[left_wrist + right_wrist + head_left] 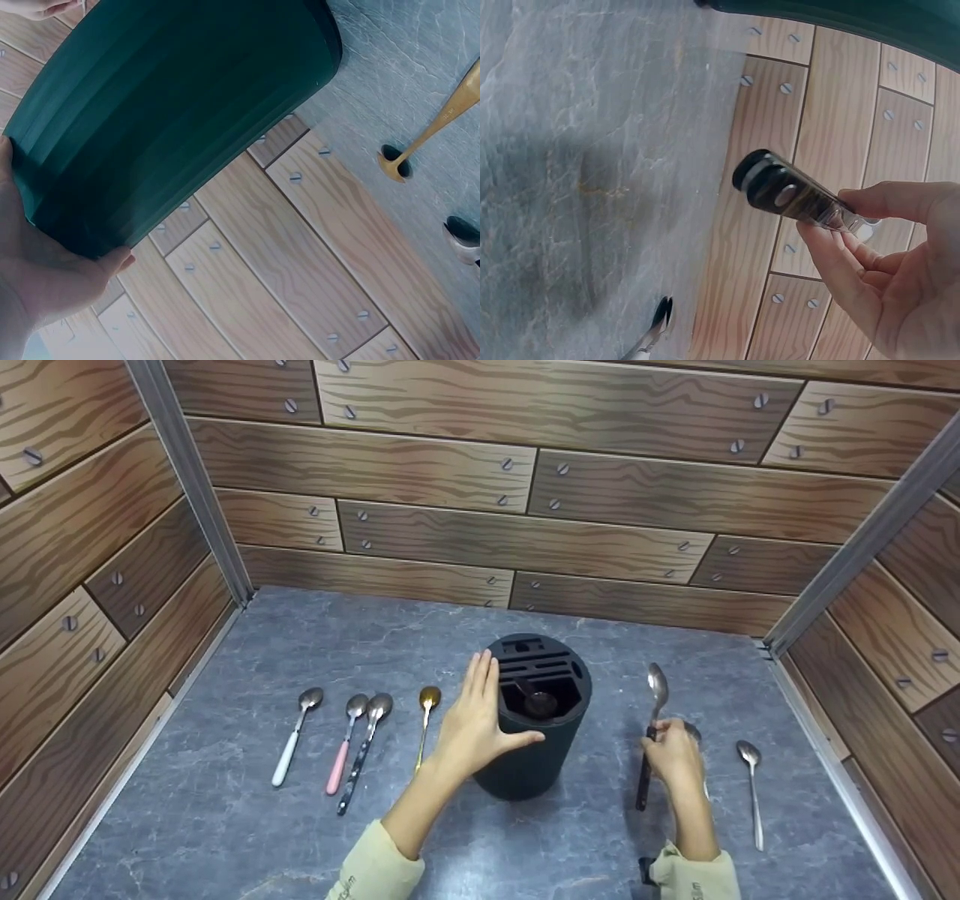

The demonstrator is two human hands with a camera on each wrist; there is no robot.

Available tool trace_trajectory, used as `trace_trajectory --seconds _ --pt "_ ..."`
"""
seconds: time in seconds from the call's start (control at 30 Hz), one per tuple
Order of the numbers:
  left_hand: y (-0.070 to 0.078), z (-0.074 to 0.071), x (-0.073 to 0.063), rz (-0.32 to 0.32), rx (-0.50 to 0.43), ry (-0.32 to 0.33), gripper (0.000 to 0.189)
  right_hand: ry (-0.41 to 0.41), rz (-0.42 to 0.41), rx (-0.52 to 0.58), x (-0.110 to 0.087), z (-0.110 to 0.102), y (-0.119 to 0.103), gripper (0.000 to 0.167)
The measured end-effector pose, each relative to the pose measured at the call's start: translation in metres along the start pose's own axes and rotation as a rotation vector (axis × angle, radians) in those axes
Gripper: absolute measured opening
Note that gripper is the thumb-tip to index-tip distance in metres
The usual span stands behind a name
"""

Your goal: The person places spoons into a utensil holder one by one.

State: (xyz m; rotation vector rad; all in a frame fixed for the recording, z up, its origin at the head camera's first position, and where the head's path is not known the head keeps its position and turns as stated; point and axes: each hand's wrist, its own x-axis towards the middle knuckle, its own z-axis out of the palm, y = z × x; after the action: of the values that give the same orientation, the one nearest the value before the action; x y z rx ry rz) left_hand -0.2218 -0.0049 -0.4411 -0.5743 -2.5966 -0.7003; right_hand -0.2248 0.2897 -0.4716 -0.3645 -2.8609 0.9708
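Four spoons (352,739) lie left of the dark holder (536,720). Left hand (472,724) rests spread against its side; right hand (675,754) pinches a black-handled spoon (651,735) to its right. Sleeve lettering is unreadable.

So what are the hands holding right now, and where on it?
The right hand pinches a black-handled spoon by its handle, bowl up. The left hand rests flat against the side of the dark holder.

holder (534,735) blocks centre | spoon row (352,739) left | front counter (525,847) free
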Motion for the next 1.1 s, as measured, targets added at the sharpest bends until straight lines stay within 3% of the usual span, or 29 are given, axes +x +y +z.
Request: trace_trajectory --seconds 0.3,1.1 --pt "0.000 0.000 0.001 0.003 0.005 0.006 0.116 0.036 -0.031 0.049 -0.004 -0.003 -0.005 0.030" --pt "-0.001 0.002 0.000 -0.005 -0.015 0.002 0.116 0.026 -0.034 0.158 -0.011 -0.009 -0.020 0.032"
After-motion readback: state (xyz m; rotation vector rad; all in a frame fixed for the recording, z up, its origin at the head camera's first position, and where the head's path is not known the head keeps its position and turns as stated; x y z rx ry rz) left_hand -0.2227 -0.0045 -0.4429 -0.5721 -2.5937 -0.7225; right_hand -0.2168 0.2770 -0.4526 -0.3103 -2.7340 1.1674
